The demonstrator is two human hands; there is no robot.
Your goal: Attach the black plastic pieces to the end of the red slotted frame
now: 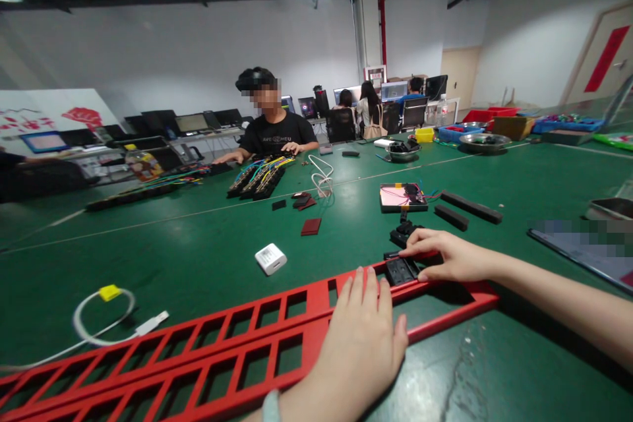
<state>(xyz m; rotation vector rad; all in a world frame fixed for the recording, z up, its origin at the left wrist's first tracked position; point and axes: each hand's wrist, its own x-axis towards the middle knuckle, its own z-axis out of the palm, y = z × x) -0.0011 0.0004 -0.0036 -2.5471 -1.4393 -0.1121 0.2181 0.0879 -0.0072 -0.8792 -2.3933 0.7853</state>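
A long red frame (316,298) with rows of rectangular slots lies across the near side of the green table. My left hand (363,330) rests flat on it, fingers stretched out and slightly apart. A small black plastic part (401,271) sits at the frame's far rail, toward its right end. My right hand (445,256) grips this part between thumb and fingers. Just beyond my right fingers lie more black plastic pieces (403,232), partly hidden by the hand.
Beyond the frame lie a white charger (271,258), dark red squares (311,227), a wired box (403,198) and black foam bars (471,206). A white cable (82,323) lies left; a phone (583,257) lies right. Opposite, a person (279,135) works at wired black strips (260,178).
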